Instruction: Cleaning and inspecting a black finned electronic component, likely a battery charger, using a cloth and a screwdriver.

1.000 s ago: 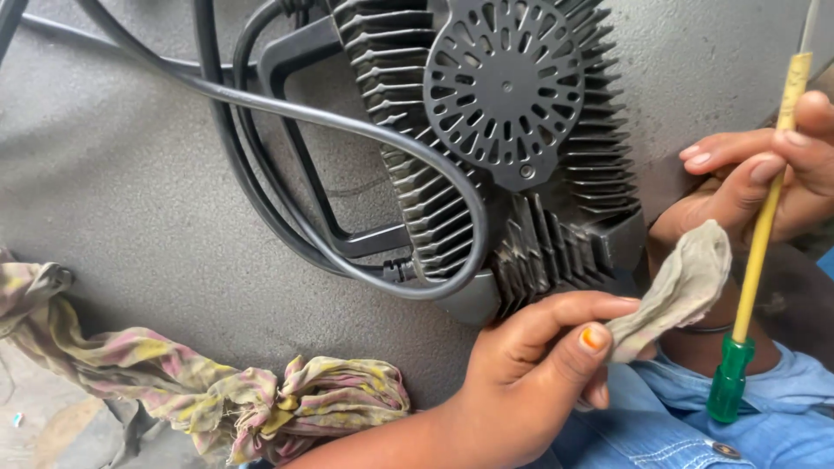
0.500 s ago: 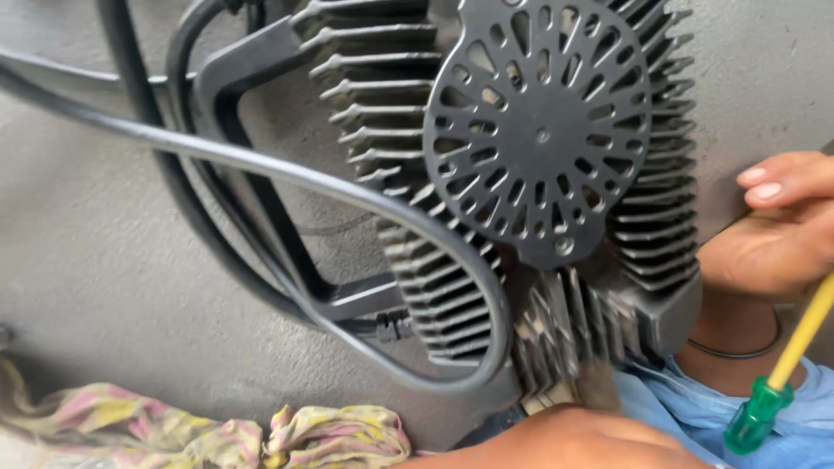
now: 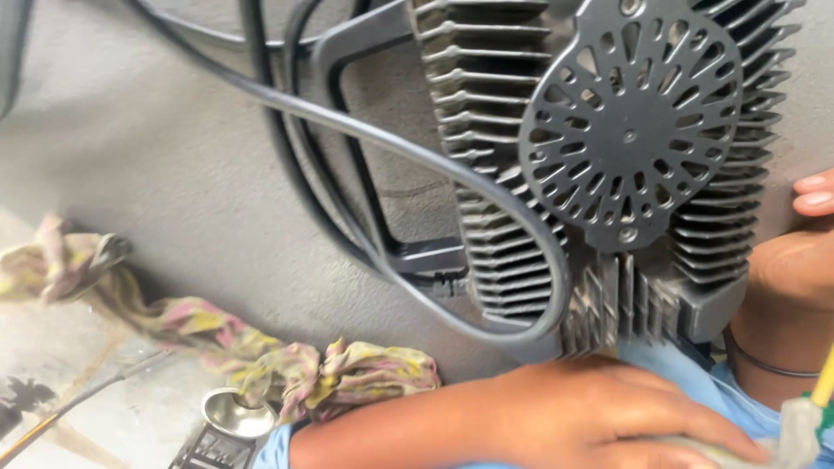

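Grey finned cast-metal housing (image 3: 608, 165) lies on concrete, long axis running away from the person, just beyond the left hand (image 3: 599, 417), which presses flat on a grey rag (image 3: 782, 443), nearer than the right hand (image 3: 795, 278), whose grip is hidden.

Soft, even daylight fills the scene. The finned metal housing (image 3: 625, 156) stays fairly sharp with thin shadows between its fins, while the rag (image 3: 261, 356) below and left of it blurs.
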